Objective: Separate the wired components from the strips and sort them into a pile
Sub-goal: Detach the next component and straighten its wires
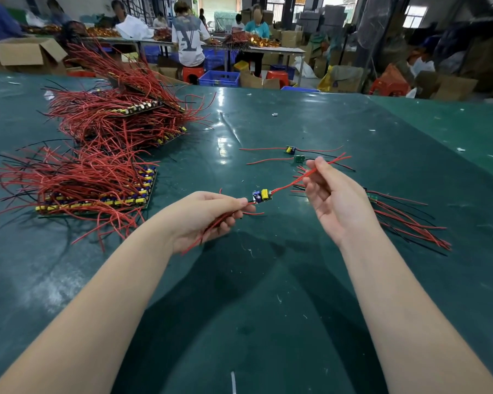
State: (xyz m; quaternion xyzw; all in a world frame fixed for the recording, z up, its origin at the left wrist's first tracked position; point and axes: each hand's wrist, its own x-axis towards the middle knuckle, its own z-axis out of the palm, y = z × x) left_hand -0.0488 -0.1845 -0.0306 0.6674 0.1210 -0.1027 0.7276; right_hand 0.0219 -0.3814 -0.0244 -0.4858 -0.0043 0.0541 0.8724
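head view: early in the sort, one component in hand.
my left hand (208, 216) pinches the freed wired component (262, 196) by its wires, right hand (332, 194) pinches its red lead; small pile (404, 217) just right, strips (97, 177) stacked at left, mostly unseparated.

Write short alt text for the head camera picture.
Two bare hands hold one small wired circuit module by its red leads above a green table: left hand, right hand. Stacked strips of red-wired modules lie left.
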